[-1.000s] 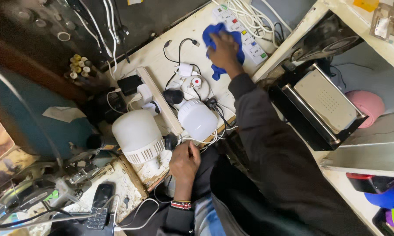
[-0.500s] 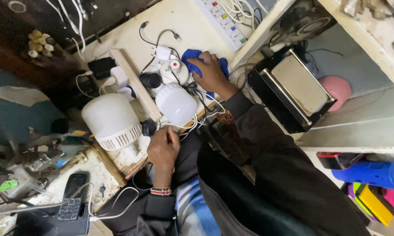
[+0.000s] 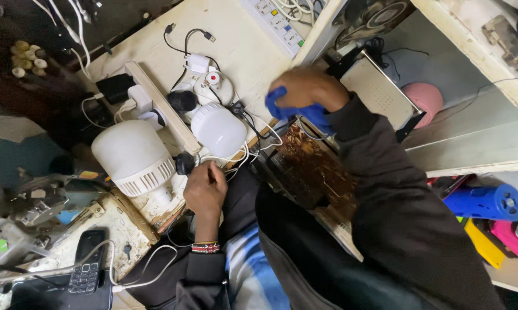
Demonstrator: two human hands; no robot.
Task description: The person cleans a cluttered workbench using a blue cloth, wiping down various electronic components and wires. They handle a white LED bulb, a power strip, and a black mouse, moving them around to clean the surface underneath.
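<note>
My right hand (image 3: 307, 86) is closed on a crumpled blue cloth (image 3: 296, 112) above the near right edge of the cream worktop (image 3: 241, 46), close to a worn brown patch (image 3: 310, 166). My left hand (image 3: 204, 189), with a beaded band at the wrist, rests curled at the worktop's front edge. It touches white cables (image 3: 236, 155) and sits beside a black plug (image 3: 184, 163). A small white bulb (image 3: 218, 129) lies just beyond it, and a large white bulb (image 3: 134, 155) lies to its left.
A white power strip (image 3: 276, 23) runs along the far edge, with chargers (image 3: 198, 63) and a wooden bar (image 3: 161, 106) nearby. A grey-fronted box (image 3: 379, 92) and a pink round thing (image 3: 425, 97) fill the right shelf. A black keypad phone (image 3: 86, 264) lies at the lower left, and a blue tool (image 3: 482, 201) at the right.
My right hand has drawn the blue cloth back from the far power strip across the worktop to its near right edge. My left hand has stayed by the bulbs.
</note>
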